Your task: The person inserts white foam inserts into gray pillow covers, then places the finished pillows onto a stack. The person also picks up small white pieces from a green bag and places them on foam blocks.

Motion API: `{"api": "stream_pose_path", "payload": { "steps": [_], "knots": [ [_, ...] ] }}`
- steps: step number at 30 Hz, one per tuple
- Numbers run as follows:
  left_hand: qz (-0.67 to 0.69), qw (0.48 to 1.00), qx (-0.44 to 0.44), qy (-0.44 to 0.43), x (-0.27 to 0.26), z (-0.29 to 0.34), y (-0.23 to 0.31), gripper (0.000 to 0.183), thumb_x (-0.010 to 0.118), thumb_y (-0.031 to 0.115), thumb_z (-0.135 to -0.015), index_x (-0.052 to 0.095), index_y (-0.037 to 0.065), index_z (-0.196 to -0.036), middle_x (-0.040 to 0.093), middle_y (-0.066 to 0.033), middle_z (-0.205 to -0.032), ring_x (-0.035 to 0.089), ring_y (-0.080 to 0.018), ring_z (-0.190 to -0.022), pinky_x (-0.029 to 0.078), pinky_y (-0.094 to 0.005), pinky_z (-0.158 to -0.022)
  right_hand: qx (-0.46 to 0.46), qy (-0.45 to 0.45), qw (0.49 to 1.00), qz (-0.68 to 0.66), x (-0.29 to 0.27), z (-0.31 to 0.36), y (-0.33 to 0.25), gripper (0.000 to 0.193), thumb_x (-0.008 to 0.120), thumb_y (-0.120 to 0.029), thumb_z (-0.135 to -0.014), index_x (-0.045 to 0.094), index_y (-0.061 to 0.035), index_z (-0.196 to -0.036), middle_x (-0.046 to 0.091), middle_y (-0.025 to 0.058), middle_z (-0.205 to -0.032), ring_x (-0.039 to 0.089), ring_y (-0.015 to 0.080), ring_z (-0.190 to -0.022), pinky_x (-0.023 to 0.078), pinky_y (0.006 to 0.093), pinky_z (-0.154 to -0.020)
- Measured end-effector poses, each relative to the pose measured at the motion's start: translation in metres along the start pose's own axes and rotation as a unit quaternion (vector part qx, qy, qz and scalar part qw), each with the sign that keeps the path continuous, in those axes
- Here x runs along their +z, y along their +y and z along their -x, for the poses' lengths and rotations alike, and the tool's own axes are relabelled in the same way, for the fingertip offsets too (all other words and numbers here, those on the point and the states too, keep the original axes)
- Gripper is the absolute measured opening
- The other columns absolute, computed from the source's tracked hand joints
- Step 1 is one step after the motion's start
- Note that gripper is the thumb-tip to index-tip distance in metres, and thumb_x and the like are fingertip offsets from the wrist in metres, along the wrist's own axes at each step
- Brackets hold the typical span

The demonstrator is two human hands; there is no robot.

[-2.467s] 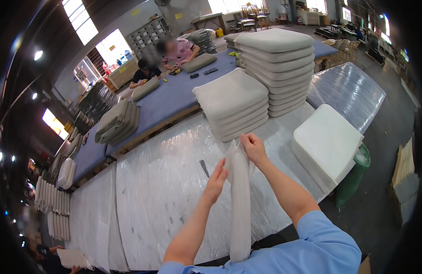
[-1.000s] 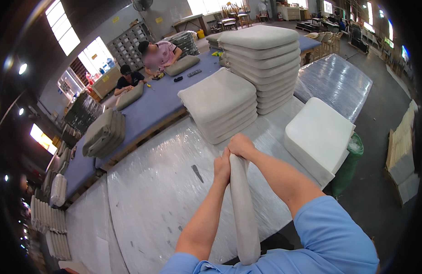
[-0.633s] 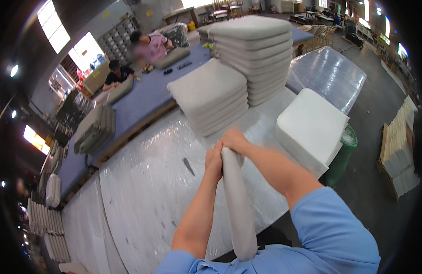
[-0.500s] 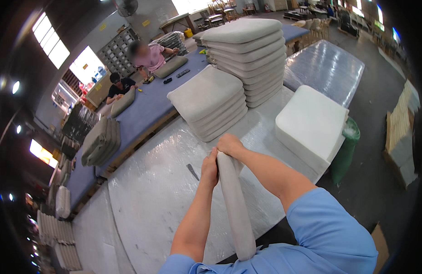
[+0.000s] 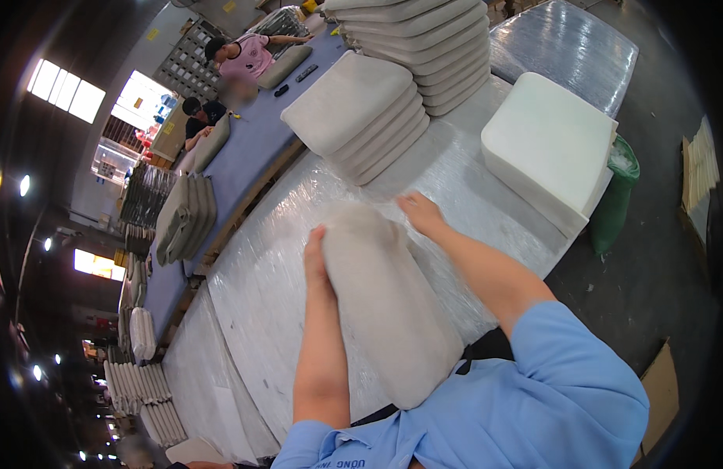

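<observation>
A light grey padded seat cushion point(image 5: 389, 301) leans between my body and the table, its near end against my shirt. Its far end is smeared by motion. My left hand point(image 5: 317, 254) grips the cushion's left edge near that far end, with part of the fingers hidden. Just off the cushion's far right corner is my right hand point(image 5: 424, 215), apart from it, slightly blurred, fingers loosely extended and holding nothing. Beneath the cushion is a table covered in clear plastic film point(image 5: 260, 258).
A low stack of grey cushions point(image 5: 353, 117) stands ahead, with a taller stack point(image 5: 432, 47) behind it. White foam pads point(image 5: 545, 144) are piled at the right, beside a green sack point(image 5: 614, 195). Two people work on cushions at a blue table point(image 5: 248, 168) at the far left.
The cushion has turned from edge-on to show its broad face. My right hand has come off its top and moved right; my left hand has shifted left. The view has tipped downward.
</observation>
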State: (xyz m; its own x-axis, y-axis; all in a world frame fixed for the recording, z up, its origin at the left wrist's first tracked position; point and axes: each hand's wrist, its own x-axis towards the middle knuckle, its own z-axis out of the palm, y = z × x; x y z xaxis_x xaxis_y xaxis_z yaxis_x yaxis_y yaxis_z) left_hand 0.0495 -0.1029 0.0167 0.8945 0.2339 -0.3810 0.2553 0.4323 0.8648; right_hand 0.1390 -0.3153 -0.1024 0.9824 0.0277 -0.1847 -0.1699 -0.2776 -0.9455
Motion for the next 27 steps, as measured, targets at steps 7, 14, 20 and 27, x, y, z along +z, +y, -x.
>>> {"api": "stream_pose_path", "payload": {
  "steps": [7, 14, 20, 27],
  "knots": [
    [0.182, 0.982, 0.032, 0.045, -0.181, 0.081, -0.035, 0.069, 0.043, 0.052, -0.098, 0.055, 0.001, -0.143, 0.059, -0.0222, -0.141, 0.060, -0.0399, -0.124, 0.050, -0.0495, -0.105, 0.422, -0.376, 0.825, 0.022, -0.085, 0.126, 0.163, 0.079, 0.059, -0.070, -0.094, 0.059, -0.0062, -0.140, 0.068, 0.0191, -0.128, 0.066, 0.0276, -0.117, 0.052, 0.0420, -0.101],
    [0.156, 0.973, -0.054, 0.165, -0.177, 0.184, -0.134, 0.065, 0.049, 0.044, -0.103, 0.041, 0.004, -0.154, 0.050, -0.0217, -0.152, 0.055, -0.0397, -0.131, 0.050, -0.0508, -0.107, 0.284, -0.276, 0.907, -0.140, -0.108, 0.125, 0.121, 0.073, 0.069, -0.049, -0.094, 0.050, -0.0054, -0.149, 0.061, 0.0149, -0.139, 0.067, 0.0258, -0.112, 0.054, 0.0410, -0.094],
    [0.129, 0.965, -0.130, 0.188, -0.191, 0.249, -0.157, 0.052, 0.057, 0.029, -0.101, 0.053, -0.001, -0.143, 0.062, -0.0230, -0.138, 0.067, -0.0344, -0.116, 0.058, -0.0455, -0.095, 0.183, -0.315, 0.924, 0.115, -0.123, 0.130, -0.023, 0.083, 0.063, -0.057, -0.093, 0.042, -0.0063, -0.155, 0.062, 0.0178, -0.133, 0.069, 0.0274, -0.095, 0.056, 0.0385, -0.066],
    [0.243, 0.940, -0.203, 0.123, -0.194, 0.286, -0.163, 0.044, 0.057, 0.025, -0.102, 0.058, -0.005, -0.135, 0.060, -0.0218, -0.141, 0.066, -0.0321, -0.118, 0.057, -0.0421, -0.095, 0.186, -0.389, 0.883, 0.185, -0.153, 0.170, -0.088, 0.070, 0.044, -0.056, -0.104, 0.041, -0.0079, -0.155, 0.064, 0.0138, -0.118, 0.066, 0.0177, -0.074, 0.052, 0.0308, -0.056]
  ]
}}
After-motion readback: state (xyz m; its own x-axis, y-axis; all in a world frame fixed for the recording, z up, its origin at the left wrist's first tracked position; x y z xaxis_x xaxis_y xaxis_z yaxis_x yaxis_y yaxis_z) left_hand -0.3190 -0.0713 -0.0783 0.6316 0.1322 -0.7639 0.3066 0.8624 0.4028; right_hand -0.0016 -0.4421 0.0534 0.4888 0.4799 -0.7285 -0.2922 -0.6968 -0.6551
